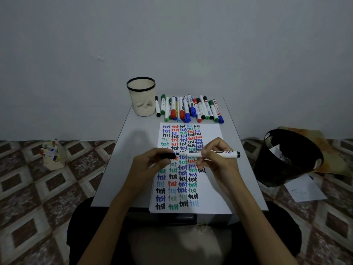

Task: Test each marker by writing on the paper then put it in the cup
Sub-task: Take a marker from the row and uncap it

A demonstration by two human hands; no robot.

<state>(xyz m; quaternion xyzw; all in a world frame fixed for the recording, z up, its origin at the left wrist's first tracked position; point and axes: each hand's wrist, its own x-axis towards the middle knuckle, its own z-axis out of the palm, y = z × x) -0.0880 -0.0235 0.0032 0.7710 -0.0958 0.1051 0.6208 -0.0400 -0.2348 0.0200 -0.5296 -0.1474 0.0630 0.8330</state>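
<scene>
Marker (225, 154), white barrel with a black end, is held level above the middle of the paper (212, 188), nib pointing left. The barrel is gripped by the right hand (214, 157), fingers curled round it near the nib end. Black cap (168, 156) is off and pinched in the left hand (150, 163) between thumb and curled fingers. The cap is lined up with the nib and just apart from it, and a sliver of nib is seen in the gap. Contact between marker and paper cannot be told.

The paper is laid on the grey table (118, 169), its near edge at the table's front. It is covered with columns of "test" written in black, blue, red, green and light blue.

Cup (142, 100), cream with a black rim and a slotted wall, is stood upright at the far left of the table, well apart from both hands. A row of capped markers (189, 109) is laid just right of the cup, beyond the paper's far edge, some overlapping.

On the floor, a black bin (286, 159) with paper scraps is seen right of the table, with a loose sheet (303, 190) beside it. A pale holder (52, 155) with markers in it is seen on the left.
</scene>
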